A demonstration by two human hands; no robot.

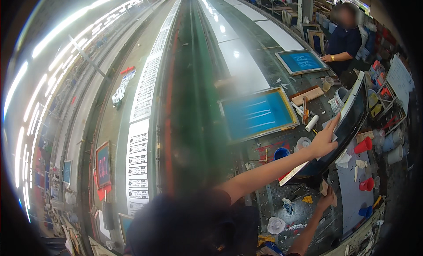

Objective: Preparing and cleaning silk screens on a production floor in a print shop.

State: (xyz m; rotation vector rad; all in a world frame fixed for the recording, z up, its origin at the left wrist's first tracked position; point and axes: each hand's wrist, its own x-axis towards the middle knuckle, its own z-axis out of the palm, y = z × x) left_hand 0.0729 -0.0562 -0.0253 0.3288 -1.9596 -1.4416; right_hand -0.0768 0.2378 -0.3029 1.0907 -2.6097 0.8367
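Observation:
A long dark printing screen (341, 146) with a pale edge stands tilted over the work table at the right. My left hand (324, 142) reaches across to its near edge and grips there, the index finger stretched along the edge and the other fingers curled. Beside these fingers shows a bit of white cloth or paper (334, 136). Below the screen's lower end my right hand (327, 200) is closed round a pale brown block (324, 187), partly hidden by the fingers and too small to name surely.
Blue-meshed screens (253, 113) (301, 61) lie farther along the table. Around my hands are a blue cup (281, 153), red cups (363, 145), a white roll (312, 123), a plastic tub (276, 225) and scraps. Another person (346, 40) stands at the far right. Printed sheets (138, 168) run along the left table.

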